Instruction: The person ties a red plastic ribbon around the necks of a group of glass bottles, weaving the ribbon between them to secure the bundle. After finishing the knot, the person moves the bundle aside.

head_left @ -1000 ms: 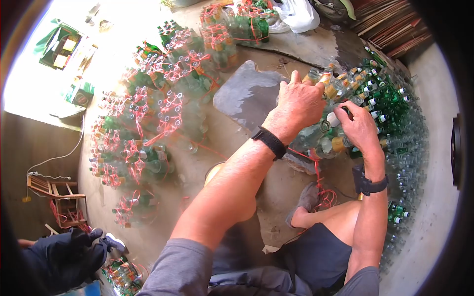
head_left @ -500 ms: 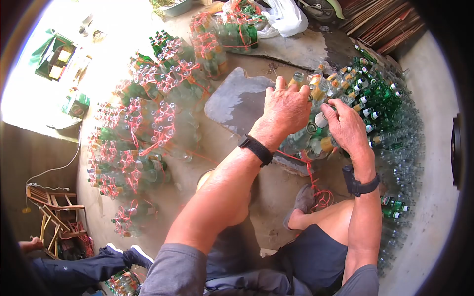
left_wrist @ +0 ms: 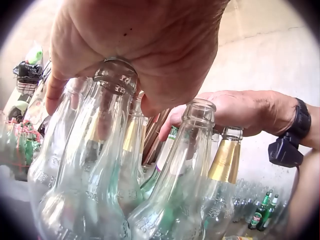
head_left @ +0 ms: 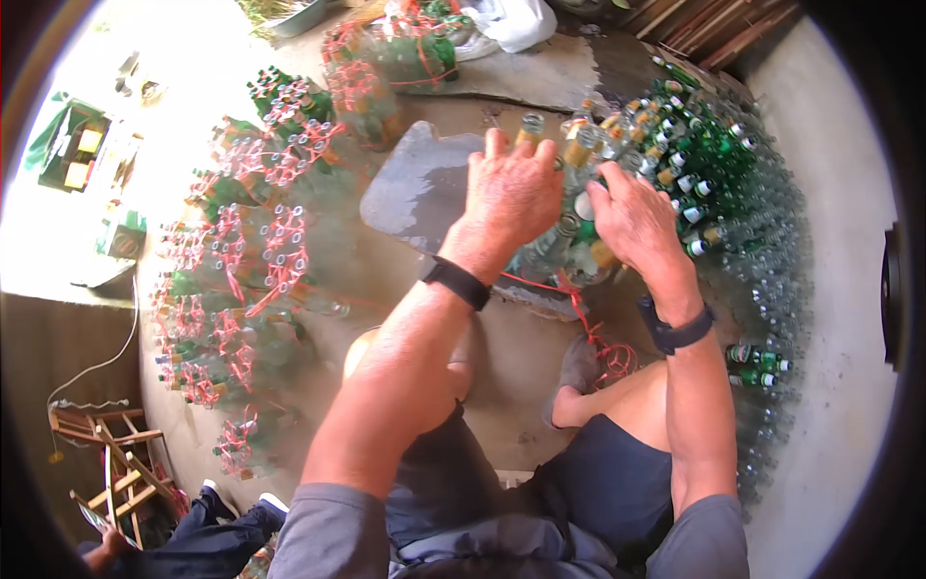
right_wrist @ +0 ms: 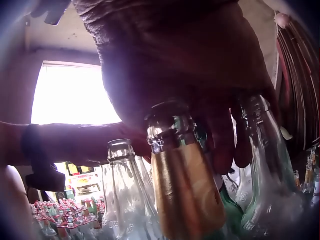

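A group of glass bottles [head_left: 548, 253] stands upright in front of the person, with red string [head_left: 540, 283] around its lower near side. Over the group's left part, the left hand [head_left: 516, 193] curls its fingers down around the necks; in the left wrist view, a clear bottle [left_wrist: 107, 130] has its mouth against this palm [left_wrist: 140, 55]. The right hand [head_left: 635, 220] lies across the right part, fingers bent down among the necks. Seen from the right wrist, a gold-foiled neck [right_wrist: 185, 185] is under that palm [right_wrist: 185, 65]. Some fingertips are hidden by the bottles.
Red-tied bottle bundles [head_left: 285, 241] stand at left. Many loose green bottles [head_left: 704, 145] and clear bottles [head_left: 772, 241] line the right wall. A flat slab [head_left: 415, 183] lies behind the left hand. Loose red string [head_left: 617, 359] is by the foot. Another person [head_left: 207, 540] is at lower left.
The whole head view has shifted, so hands and bottles appear further left. Both hands stay at the same group. The other person's legs and hand at lower left have changed position.
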`<state>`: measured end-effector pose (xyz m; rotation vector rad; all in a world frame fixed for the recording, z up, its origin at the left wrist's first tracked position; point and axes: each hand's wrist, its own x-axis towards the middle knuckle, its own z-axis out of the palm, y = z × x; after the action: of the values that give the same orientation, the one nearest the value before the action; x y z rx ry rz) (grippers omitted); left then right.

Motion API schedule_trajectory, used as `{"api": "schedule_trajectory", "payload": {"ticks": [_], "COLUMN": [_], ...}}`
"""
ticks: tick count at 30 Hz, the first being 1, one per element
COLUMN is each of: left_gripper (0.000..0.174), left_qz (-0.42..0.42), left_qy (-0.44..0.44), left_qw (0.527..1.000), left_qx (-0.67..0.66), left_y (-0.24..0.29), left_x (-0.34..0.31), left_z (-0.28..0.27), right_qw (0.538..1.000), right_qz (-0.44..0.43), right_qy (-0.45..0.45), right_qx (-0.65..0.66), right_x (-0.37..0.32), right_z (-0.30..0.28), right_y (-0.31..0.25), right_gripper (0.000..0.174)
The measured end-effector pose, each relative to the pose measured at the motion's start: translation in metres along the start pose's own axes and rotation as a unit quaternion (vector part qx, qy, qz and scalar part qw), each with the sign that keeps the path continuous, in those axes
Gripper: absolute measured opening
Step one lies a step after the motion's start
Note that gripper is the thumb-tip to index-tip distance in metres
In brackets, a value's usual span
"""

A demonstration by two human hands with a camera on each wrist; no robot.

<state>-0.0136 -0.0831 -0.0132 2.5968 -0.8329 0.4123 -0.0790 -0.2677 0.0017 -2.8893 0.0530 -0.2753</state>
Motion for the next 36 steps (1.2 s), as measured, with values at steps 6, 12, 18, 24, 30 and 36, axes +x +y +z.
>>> {"api": "schedule_trajectory", "payload": {"ticks": [6, 12, 18, 24, 30, 36], "left_gripper": [0.026, 0.035, 0.039, 0.044, 0.047, 0.028], "left_qz": [0.003, -0.007, 0.013, -0.01, -0.002, 0.022], "left_qy": [-0.01, -0.04, -0.013, -0.021, 0.054, 0.16], "left_qw": [1.0, 0.998, 0.999, 0.999, 0.997, 0.98], "left_qx": [-0.027, -0.04, -0.036, -0.041, -0.055, -0.113], "left_y": [-0.005, -0.006, -0.013, -0.01, -0.005, 0.009], "left_x": [0.001, 0.003, 0.003, 0.003, 0.002, 0.002], "left_z": [0.002, -0.003, 0.001, -0.016, -0.027, -0.051], "right_qw": [0.998, 0.992, 0.981, 0.978, 0.889, 0.863], "right_qz": [0.029, 0.037, -0.039, 0.043, 0.047, 0.054], "right_qy": [-0.041, -0.047, 0.118, 0.016, -0.402, -0.404], "right_qx": [0.044, 0.115, 0.149, 0.205, 0.213, 0.297], "right_x": [0.0, 0.01, 0.007, -0.007, -0.044, -0.096], "right_z": [-0.019, -0.008, -0.01, -0.059, -0.045, 0.035], "right_y": [-0.003, 0.014, 0.023, 0.08, 0.1, 0.096], "right_gripper": [0.034, 0.042, 0.027, 0.02, 0.02, 0.047]}}
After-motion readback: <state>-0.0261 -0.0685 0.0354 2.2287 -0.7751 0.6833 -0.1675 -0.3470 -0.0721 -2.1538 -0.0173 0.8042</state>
